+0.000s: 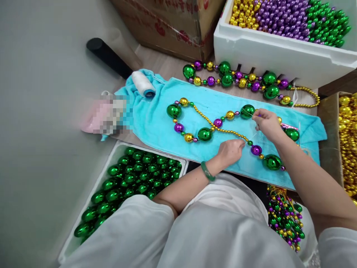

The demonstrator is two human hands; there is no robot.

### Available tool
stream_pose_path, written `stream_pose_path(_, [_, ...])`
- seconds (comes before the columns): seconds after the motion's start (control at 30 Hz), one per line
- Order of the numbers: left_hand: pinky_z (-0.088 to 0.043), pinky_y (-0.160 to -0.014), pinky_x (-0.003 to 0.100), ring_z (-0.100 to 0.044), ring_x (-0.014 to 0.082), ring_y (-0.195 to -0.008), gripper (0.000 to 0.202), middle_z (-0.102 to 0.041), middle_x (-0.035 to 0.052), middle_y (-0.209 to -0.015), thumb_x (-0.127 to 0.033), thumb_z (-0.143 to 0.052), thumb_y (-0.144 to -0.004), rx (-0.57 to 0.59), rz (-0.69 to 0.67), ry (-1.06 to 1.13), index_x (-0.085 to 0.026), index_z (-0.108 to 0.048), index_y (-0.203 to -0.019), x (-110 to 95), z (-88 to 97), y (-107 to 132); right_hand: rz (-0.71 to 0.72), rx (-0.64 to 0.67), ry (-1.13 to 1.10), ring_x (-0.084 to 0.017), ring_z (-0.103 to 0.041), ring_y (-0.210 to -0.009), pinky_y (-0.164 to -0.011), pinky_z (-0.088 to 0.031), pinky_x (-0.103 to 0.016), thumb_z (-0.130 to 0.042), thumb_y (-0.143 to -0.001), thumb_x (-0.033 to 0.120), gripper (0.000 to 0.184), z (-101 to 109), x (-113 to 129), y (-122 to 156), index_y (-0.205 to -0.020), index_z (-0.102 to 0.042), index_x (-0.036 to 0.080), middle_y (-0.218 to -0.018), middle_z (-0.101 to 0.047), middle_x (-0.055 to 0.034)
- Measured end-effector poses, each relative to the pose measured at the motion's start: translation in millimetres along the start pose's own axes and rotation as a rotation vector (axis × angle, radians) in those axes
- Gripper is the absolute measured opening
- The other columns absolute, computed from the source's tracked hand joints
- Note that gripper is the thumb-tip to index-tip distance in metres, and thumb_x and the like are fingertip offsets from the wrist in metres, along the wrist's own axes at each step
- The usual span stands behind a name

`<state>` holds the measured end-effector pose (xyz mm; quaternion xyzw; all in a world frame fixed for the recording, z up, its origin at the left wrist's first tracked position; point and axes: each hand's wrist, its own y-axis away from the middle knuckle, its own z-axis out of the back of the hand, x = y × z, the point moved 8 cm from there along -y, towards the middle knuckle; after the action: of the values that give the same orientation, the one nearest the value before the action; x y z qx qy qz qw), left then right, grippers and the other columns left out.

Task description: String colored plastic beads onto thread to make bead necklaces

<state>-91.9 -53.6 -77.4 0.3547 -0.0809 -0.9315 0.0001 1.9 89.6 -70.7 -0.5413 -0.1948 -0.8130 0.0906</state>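
A bead string of green, gold and purple balls lies looped on a turquoise towel. My left hand, with a green bangle on the wrist, pinches the strand beside a small green bead and a purple ball. My right hand is closed in a pinch just right of a large green ball, holding a thin thread and a small purple bead. Another large green ball lies below my right forearm.
A second bead string lies behind the towel. A white foam box holds gold, purple and green beads. A tray of green balls sits lower left, gold beads at right, mixed beads below. A white thread spool rests on the towel.
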Motion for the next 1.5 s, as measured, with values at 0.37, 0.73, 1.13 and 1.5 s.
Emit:
stream_pose_path(0.37, [-0.040, -0.100, 0.043, -0.058, 0.0237, -0.107, 0.021, -0.066, 0.0119, -0.108, -0.027, -0.056, -0.084, -0.210, -0.372, 0.720, -0.017, -0.057, -0.065, -23.4, 41.2, 8.2, -0.249, -0.001, -0.210, -0.007, -0.033, -0.033, -0.035, -0.031, -0.021, -0.070, -0.059, 0.030, 0.023, -17.3, -23.9, 13.1, -0.064, -0.049, 0.020, -0.037, -0.037, 0.0098])
stream_pose_path(0.73, [-0.029, -0.043, 0.017, -0.037, 0.0070, -0.051, 0.036, -0.031, -0.0057, -0.056, -0.036, -0.072, -0.075, 0.048, 0.090, 1.765, -0.017, -0.043, -0.066, 2.2, -5.0, -9.0, -0.273, 0.033, -0.287, -0.006, -0.030, -0.031, -0.036, -0.035, -0.023, -0.063, -0.060, 0.023, 0.018, -26.3, -20.5, 16.8, -0.066, -0.047, 0.021, -0.036, -0.033, 0.0116])
stream_pose_path(1.13, [-0.031, -0.046, 0.017, -0.039, 0.0072, -0.052, 0.031, -0.032, -0.0058, -0.056, -0.030, -0.068, -0.078, -0.018, 0.212, 1.749, -0.017, -0.041, -0.068, 12.0, -24.9, -5.9, -0.248, -0.076, -0.219, -0.007, -0.031, -0.031, -0.033, -0.034, -0.022, -0.062, -0.060, 0.022, 0.015, -12.5, -26.8, 5.4, -0.061, -0.048, 0.021, -0.035, -0.036, 0.0100])
stream_pose_path(1.5, [-0.042, -0.056, 0.020, -0.055, 0.0078, -0.061, 0.020, -0.054, -0.0022, -0.067, -0.021, -0.069, -0.071, -0.044, 0.530, 1.762, -0.014, -0.052, -0.080, 19.7, -34.1, 4.8, -0.038, 0.075, -0.040, -0.008, -0.041, -0.037, -0.043, -0.034, -0.023, -0.062, -0.071, 0.023, 0.011, -14.7, 27.4, 24.7, -0.068, -0.052, 0.019, -0.042, -0.041, 0.0080])
